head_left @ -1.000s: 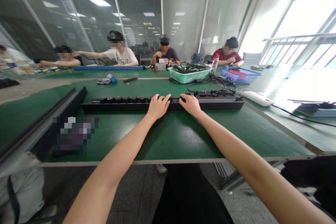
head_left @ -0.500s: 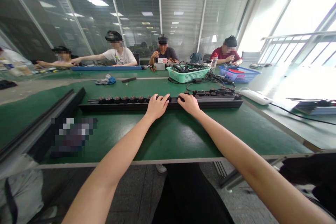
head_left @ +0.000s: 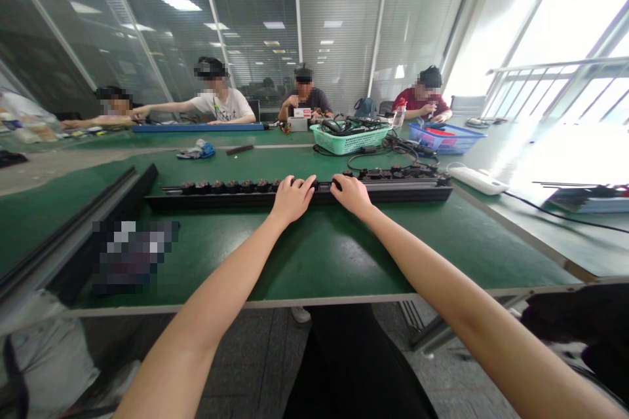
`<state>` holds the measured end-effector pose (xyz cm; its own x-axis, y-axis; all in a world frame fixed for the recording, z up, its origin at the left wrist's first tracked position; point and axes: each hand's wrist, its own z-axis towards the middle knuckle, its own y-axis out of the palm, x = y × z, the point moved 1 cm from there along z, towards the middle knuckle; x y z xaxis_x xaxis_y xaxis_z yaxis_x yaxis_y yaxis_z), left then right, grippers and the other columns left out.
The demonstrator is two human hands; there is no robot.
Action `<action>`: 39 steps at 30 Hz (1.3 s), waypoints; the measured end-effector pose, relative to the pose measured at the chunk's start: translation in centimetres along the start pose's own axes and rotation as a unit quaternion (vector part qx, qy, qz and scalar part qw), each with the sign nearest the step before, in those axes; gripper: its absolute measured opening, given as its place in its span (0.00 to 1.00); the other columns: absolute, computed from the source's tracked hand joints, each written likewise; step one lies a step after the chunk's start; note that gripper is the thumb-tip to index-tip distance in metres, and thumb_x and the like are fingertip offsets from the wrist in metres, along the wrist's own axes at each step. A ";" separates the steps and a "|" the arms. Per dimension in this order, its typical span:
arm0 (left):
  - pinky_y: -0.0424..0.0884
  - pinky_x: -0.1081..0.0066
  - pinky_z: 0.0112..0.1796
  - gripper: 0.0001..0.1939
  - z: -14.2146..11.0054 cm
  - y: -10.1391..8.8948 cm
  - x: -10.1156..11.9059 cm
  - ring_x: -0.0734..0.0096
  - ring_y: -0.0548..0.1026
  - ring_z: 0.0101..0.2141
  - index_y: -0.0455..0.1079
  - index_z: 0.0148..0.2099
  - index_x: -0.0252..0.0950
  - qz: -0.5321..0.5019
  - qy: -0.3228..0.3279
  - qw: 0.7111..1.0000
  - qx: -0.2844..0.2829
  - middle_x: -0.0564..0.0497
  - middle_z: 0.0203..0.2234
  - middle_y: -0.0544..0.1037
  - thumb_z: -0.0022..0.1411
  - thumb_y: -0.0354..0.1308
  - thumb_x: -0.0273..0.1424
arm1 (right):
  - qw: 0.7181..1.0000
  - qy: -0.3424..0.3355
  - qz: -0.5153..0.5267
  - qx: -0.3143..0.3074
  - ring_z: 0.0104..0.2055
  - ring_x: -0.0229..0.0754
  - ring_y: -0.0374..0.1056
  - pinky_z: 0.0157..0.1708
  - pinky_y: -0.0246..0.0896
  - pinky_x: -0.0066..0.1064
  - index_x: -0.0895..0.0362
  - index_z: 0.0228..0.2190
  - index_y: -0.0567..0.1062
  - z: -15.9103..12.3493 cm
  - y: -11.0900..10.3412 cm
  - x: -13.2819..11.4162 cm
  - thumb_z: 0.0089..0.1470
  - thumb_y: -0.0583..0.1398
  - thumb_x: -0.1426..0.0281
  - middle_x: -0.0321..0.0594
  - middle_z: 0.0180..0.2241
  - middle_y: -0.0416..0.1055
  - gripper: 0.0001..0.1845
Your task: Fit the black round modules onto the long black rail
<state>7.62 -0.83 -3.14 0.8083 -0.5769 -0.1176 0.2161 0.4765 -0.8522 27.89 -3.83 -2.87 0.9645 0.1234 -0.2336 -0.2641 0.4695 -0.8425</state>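
Note:
A long black metal channel lies crosswise on the green table in front of me. Along its left part runs a row of black round modules with brownish tops. My left hand is bent over the row near the channel's middle, gripping black modules there. To its right, my right hand has its fingers closed on another black module in the channel, mostly covered by the hand. A short gap shows the channel's inside between both hands. More black modules sit along the back at the right.
Another long black channel lies at the left. A green basket of cables, a blue basket and a white power strip stand beyond and to the right. Blue-grey gloves lie at the back left. Several people sit across the table.
Both hands keep the same places on the channel. The view has shifted very slightly. Across the table, the person in the middle has a hand closer to the face.

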 end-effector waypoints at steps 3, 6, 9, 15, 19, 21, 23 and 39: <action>0.65 0.49 0.62 0.27 0.0 -0.1 0.1 0.45 0.70 0.61 0.63 0.75 0.38 0.002 -0.003 1.000 -0.005 0.40 0.59 0.80 0.81 0.43 0.38 | 1.000 0.002 -0.005 -0.002 0.48 0.47 0.76 0.42 0.63 0.32 0.54 0.51 0.80 -0.1 -0.1 -0.1 0.71 0.53 0.66 0.44 0.50 0.81 0.17; 0.65 0.49 0.63 0.27 0.0 -0.2 0.1 0.46 0.70 0.61 0.63 0.75 0.38 0.002 -0.003 1.000 -0.007 0.40 0.59 0.80 0.81 0.43 0.38 | 1.000 0.001 -0.008 -0.007 0.49 0.47 0.76 0.43 0.63 0.31 0.53 0.51 0.79 -0.1 -0.2 -0.1 0.72 0.53 0.65 0.44 0.51 0.81 0.16; 0.65 0.49 0.63 0.27 0.1 -0.2 0.1 0.46 0.70 0.61 0.64 0.75 0.38 0.001 -0.003 1.000 -0.006 0.40 0.59 0.80 0.81 0.42 0.38 | 1.000 -0.001 -0.007 -0.013 0.50 0.47 0.76 0.44 0.63 0.31 0.53 0.51 0.79 0.0 -0.3 0.0 0.73 0.54 0.62 0.45 0.52 0.81 0.16; 0.65 0.49 0.62 0.27 0.1 0.0 0.0 0.46 0.70 0.61 0.64 0.75 0.39 -0.002 -0.001 1.000 -0.002 0.40 0.58 0.81 0.81 0.42 0.39 | 1.000 0.001 -0.005 -0.015 0.52 0.48 0.76 0.44 0.63 0.32 0.53 0.52 0.79 0.1 0.0 0.1 0.74 0.54 0.63 0.45 0.55 0.80 0.16; 0.66 0.49 0.62 0.28 0.0 -0.1 0.1 0.44 0.69 0.61 0.64 0.75 0.38 0.002 -0.004 1.000 -0.005 0.40 0.59 0.80 0.81 0.42 0.38 | 1.000 0.004 -0.007 -0.015 0.52 0.48 0.76 0.44 0.63 0.33 0.53 0.52 0.79 0.1 0.0 0.0 0.74 0.53 0.64 0.44 0.55 0.80 0.16; 0.66 0.49 0.62 0.27 0.0 -0.1 0.1 0.44 0.69 0.61 0.64 0.75 0.38 0.000 -0.005 1.000 -0.004 0.40 0.59 0.80 0.81 0.42 0.38 | 1.000 0.008 -0.010 -0.018 0.52 0.48 0.76 0.44 0.63 0.33 0.53 0.51 0.79 0.1 -0.1 -0.1 0.74 0.53 0.64 0.44 0.55 0.80 0.16; 0.66 0.49 0.62 0.27 0.0 -0.1 0.1 0.45 0.69 0.61 0.64 0.75 0.39 -0.003 -0.005 1.000 -0.004 0.41 0.59 0.81 0.81 0.42 0.38 | 1.000 0.011 -0.012 -0.022 0.51 0.48 0.76 0.44 0.63 0.32 0.53 0.51 0.79 0.1 -0.2 -0.2 0.74 0.53 0.64 0.45 0.54 0.80 0.16; 0.66 0.49 0.62 0.27 0.0 -0.1 0.0 0.46 0.70 0.61 0.64 0.74 0.39 -0.007 -0.002 1.000 0.002 0.40 0.58 0.81 0.80 0.42 0.38 | 0.999 0.008 -0.025 -0.023 0.50 0.47 0.76 0.42 0.62 0.31 0.53 0.48 0.80 0.1 -0.5 -0.3 0.73 0.53 0.64 0.45 0.52 0.81 0.16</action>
<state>7.63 -0.89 -3.09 0.8075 -0.5807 -0.1035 0.2291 0.4705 -0.8521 27.71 -4.01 -2.30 0.9764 0.0862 -0.1981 -0.2158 0.4334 -0.8750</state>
